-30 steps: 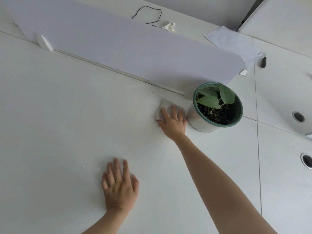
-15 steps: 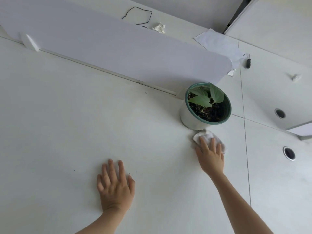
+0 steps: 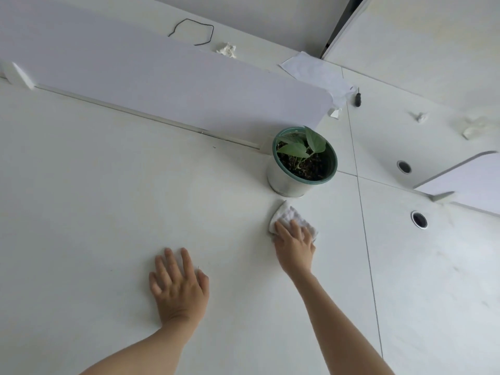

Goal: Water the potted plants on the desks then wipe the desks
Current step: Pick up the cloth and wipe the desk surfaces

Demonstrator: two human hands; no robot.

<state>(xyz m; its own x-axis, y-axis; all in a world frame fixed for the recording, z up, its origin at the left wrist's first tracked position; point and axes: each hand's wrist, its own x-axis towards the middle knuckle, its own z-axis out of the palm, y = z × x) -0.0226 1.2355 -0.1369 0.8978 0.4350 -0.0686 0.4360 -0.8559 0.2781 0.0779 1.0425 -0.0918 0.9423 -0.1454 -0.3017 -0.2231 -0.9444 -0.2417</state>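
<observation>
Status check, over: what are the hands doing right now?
Right hand presses cloth flat on desk. Left hand flat, empty. Potted plant just beyond cloth, not touching.

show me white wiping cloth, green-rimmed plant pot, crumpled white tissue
white wiping cloth (image 3: 287, 213): head view, uncovered top
green-rimmed plant pot (image 3: 281, 182): head view, side wall
crumpled white tissue (image 3: 226, 50): head view, middle

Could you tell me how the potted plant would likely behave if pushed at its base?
The potted plant probably slides rather than tips: its pot looks squat and wide. Being filled with soil, it likely feels fairly heavy.
</observation>
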